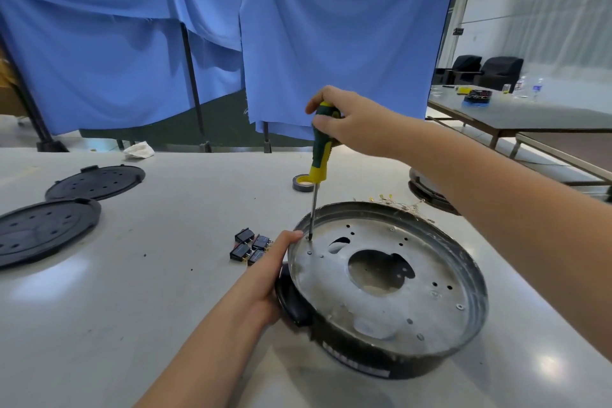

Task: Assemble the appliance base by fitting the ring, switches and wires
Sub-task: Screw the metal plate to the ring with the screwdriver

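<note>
The appliance base (397, 278), a round metal pan, sits on the table (165, 308), its left rim gripped by the left hand (271, 278). The right hand (351, 122) grasps one screwdriver (320, 156), tip inside the pan. Four switches (250, 245) lie just left of the left hand.

I see the round appliance base (387, 288) lying flat on the table, open side up, its dull metal plate pierced with holes. Four small black switches (250, 244) sit clustered just left of it; thin wires (409, 207) lie tangled behind its far rim.
</note>
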Demonstrator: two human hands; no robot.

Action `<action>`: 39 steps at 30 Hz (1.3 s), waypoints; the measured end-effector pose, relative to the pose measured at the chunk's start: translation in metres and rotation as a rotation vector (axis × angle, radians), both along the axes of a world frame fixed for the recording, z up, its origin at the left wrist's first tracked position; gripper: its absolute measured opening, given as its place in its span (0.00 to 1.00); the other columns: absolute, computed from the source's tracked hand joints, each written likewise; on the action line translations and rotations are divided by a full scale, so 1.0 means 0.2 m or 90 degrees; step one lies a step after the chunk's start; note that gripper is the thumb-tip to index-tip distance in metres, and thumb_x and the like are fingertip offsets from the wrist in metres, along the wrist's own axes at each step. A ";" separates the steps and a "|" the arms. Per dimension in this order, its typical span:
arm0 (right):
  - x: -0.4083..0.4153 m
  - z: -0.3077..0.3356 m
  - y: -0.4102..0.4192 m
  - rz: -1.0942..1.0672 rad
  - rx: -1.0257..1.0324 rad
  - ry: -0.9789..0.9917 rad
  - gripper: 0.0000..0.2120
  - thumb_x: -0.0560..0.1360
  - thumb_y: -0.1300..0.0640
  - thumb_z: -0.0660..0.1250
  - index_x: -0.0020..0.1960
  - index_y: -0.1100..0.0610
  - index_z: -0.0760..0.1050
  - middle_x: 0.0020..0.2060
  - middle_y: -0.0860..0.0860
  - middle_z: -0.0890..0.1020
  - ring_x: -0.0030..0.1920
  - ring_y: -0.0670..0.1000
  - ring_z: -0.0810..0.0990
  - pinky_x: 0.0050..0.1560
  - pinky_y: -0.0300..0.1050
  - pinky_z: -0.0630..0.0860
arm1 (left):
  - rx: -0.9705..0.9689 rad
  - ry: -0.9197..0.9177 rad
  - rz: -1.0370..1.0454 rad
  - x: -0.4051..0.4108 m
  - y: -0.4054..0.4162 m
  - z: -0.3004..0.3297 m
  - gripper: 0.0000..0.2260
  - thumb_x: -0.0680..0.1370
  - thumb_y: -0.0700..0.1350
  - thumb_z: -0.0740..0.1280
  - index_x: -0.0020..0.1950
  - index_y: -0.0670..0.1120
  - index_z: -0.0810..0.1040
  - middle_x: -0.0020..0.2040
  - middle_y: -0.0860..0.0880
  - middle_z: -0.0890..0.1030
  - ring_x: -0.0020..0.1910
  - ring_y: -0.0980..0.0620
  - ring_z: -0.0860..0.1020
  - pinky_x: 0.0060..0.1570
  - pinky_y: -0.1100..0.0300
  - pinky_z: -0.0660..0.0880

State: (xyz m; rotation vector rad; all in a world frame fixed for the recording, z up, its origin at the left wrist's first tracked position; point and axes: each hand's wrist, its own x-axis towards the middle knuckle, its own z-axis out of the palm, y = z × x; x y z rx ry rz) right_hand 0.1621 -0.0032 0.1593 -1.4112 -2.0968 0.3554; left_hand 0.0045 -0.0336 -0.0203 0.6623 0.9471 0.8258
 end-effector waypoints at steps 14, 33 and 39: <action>-0.09 -0.05 0.02 -0.329 0.347 -0.357 0.28 0.76 0.35 0.55 0.32 0.57 0.58 0.25 0.50 0.63 0.24 0.50 0.60 0.27 0.40 0.53 | 0.034 -0.021 0.019 0.03 0.00 -0.01 0.14 0.69 0.55 0.71 0.34 0.45 0.85 0.36 0.44 0.84 0.31 0.47 0.82 0.29 0.59 0.77; -0.05 0.00 0.03 -0.059 0.127 -0.019 0.13 0.75 0.46 0.67 0.48 0.56 0.73 0.37 0.50 0.76 0.35 0.51 0.75 0.37 0.42 0.74 | 0.018 -0.019 0.026 0.02 0.01 -0.02 0.14 0.66 0.56 0.74 0.37 0.45 0.86 0.41 0.43 0.84 0.37 0.46 0.82 0.38 0.55 0.79; -0.05 -0.03 0.03 -0.319 0.270 -0.193 0.21 0.74 0.39 0.62 0.35 0.55 0.62 0.29 0.49 0.67 0.28 0.50 0.65 0.28 0.42 0.58 | 0.033 -0.024 0.029 0.02 0.00 -0.01 0.14 0.68 0.55 0.72 0.35 0.45 0.86 0.39 0.44 0.85 0.33 0.47 0.83 0.32 0.57 0.78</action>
